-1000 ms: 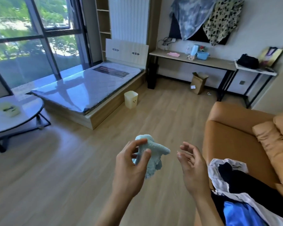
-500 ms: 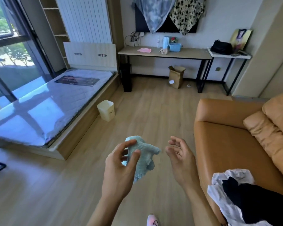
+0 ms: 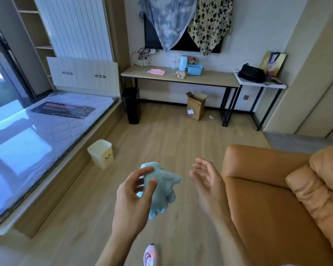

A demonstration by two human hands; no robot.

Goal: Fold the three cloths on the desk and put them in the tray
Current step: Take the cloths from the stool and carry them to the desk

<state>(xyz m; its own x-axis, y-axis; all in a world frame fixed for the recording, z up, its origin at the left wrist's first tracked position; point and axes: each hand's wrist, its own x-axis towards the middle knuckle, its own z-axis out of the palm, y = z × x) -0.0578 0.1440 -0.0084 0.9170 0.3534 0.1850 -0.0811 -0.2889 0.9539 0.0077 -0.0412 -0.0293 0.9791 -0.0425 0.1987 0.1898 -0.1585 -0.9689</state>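
My left hand (image 3: 134, 196) pinches a crumpled light-blue fluffy cloth (image 3: 162, 189) in mid-air above the wooden floor. My right hand (image 3: 208, 181) hovers just right of the cloth, fingers apart and holding nothing. Far across the room a wooden desk (image 3: 210, 79) stands against the wall. On it lie a pink cloth (image 3: 156, 71) at the left, a beige crumpled cloth (image 3: 180, 74) near the middle, and a light-blue tray (image 3: 195, 69) beside a blue kettle (image 3: 183, 62).
An orange sofa (image 3: 267, 198) fills the right side. A low bed (image 3: 37, 127) lies on the left with a cream bin (image 3: 101, 153) beside it. A cardboard box (image 3: 196, 105) stands under the desk. A white side table (image 3: 261, 85) carries a black bag.
The view has swung right and forward toward the desk, which looks nearer. The round table and the clothes pile on the sofa have left view. My hands keep their pose with the cloth.
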